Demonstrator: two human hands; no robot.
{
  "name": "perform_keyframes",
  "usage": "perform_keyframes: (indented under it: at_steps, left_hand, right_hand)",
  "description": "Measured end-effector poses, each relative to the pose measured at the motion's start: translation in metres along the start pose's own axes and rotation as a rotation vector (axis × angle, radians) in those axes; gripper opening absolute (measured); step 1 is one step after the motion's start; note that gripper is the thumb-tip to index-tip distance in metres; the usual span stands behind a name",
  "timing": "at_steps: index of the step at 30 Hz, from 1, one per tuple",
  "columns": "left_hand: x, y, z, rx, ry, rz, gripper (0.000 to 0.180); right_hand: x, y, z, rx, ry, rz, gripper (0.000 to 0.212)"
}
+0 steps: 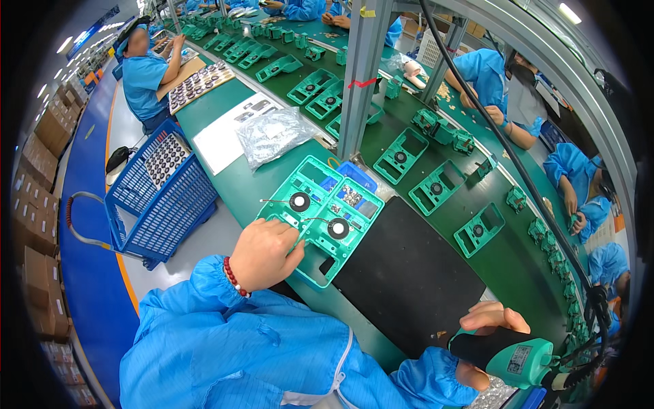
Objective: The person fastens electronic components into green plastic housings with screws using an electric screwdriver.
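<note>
Two green plastic housings lie side by side in front of me, each with a round black part with a white centre. Thin wires run from these parts. My left hand is closed at the near left edge of the housings, its fingertips partly hidden. Small metal parts show through the openings at the far right, beside a blue tray. At the lower right my right hand grips a green and black electric screwdriver, held tilted with its cable end to the right. Its tip is out of sight.
A black mat lies right of the housings. More green housings stand along the dark green line. A metal post rises beyond. A plastic bag and a blue basket are to the left. Co-workers sit around.
</note>
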State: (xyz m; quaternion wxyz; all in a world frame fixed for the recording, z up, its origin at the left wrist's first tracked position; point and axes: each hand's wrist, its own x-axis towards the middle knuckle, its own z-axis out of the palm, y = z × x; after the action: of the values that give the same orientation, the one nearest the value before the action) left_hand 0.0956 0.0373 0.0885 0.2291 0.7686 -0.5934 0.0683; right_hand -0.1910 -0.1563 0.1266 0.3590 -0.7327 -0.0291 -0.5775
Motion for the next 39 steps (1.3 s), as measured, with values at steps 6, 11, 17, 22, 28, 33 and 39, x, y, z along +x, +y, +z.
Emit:
perform_keyframes:
  at_steps: [6, 11, 17, 22, 28, 33, 39]
  left_hand:
    - [0.001, -0.005, -0.001, -0.028, -0.005, -0.008, 0.027]
    - [0.002, -0.009, -0.007, -0.055, -0.121, -0.103, 0.025]
    - [0.004, -0.016, -0.011, -0.052, -0.036, -0.119, 0.019]
    - [0.002, -0.026, -0.009, -0.152, -0.067, -0.132, 0.021]
    - [0.003, -0.028, -0.011, -0.067, -0.058, -0.082, 0.023]
    - [0.004, -0.026, -0.011, -0.149, -0.108, -0.168, 0.025]
    - [0.004, -0.027, -0.009, -0.195, -0.092, -0.256, 0.025]
  right_hand:
    - [-0.002, 0.001, -0.001, -0.017, 0.005, 0.029, 0.103]
    - [-0.005, 0.0, 0.001, -0.03, 0.03, 0.087, 0.103]
    - [-0.007, -0.001, 0.002, -0.02, 0.053, 0.132, 0.102]
    - [-0.006, 0.004, -0.001, 0.003, -0.026, 0.109, 0.1]
    - [-0.004, 0.01, 0.002, 0.025, -0.042, 0.074, 0.099]
    - [0.002, 0.006, 0.009, 0.123, -0.026, 0.046, 0.093]
    - [-0.002, 0.012, 0.006, 0.163, -0.001, 0.067, 0.097]
